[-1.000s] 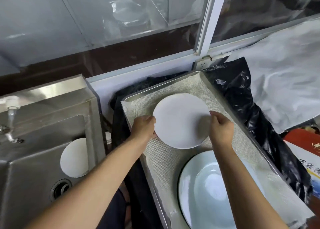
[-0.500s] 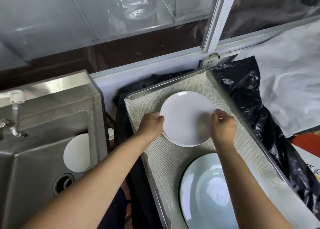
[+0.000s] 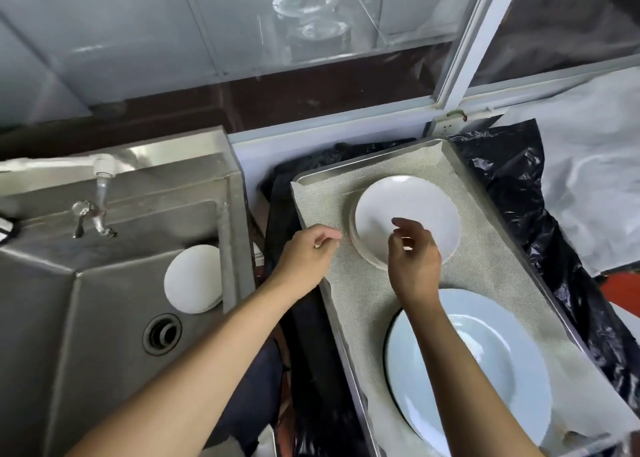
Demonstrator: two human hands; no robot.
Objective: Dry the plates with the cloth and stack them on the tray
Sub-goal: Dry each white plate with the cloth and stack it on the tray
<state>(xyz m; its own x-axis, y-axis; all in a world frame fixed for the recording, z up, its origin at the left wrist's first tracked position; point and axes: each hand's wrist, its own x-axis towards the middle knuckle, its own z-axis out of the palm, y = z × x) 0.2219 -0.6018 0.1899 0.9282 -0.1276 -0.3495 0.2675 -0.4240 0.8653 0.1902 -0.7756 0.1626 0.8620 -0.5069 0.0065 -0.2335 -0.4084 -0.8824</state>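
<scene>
A small stack of white plates (image 3: 408,210) is lying flat at the far end of the metal tray (image 3: 512,245), on its grey cloth (image 3: 325,197). A big pale blue plate (image 3: 512,380) is sitting flat at the near end. Another white plate (image 3: 192,278) is leaning in the sink.

Small white plates (image 3: 415,210) stacked on lined tray (image 3: 381,164), both hands seemingly empty above
</scene>
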